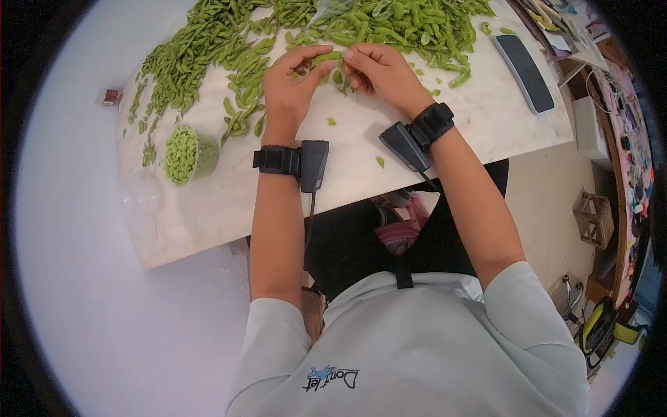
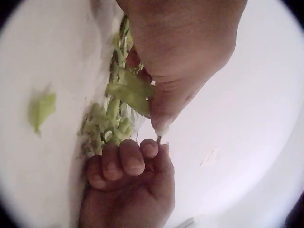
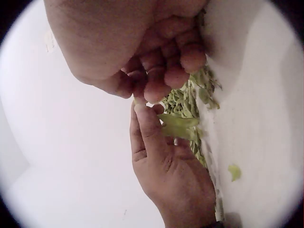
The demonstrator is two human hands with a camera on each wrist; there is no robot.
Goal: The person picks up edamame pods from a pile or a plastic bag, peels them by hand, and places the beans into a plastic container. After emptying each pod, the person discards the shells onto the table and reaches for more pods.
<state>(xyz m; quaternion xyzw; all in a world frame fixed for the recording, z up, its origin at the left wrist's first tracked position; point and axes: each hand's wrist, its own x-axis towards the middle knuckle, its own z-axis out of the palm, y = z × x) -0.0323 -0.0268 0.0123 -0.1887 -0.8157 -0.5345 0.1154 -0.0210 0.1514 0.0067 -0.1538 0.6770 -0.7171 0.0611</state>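
So the pod (image 1: 329, 57) is over the bench (image 1: 347, 160), lying crosswise: left grip (image 1: 288, 89) nearly closed, thumb and finger pinching one end; right grip (image 1: 383, 73) curled, pinching the other. Neither's really nearer tbh.

Wall (image 1: 69, 181): white and plain, at the left
Tabletop (image 1: 215, 222): whitish, soft shine near the left edge
Floor (image 1: 545, 191): pale beige tiles
Side table (image 1: 618, 174): brown edge, crowded with small colourful things
Crate (image 1: 594, 221): 1, brown, open-sided, on the floor
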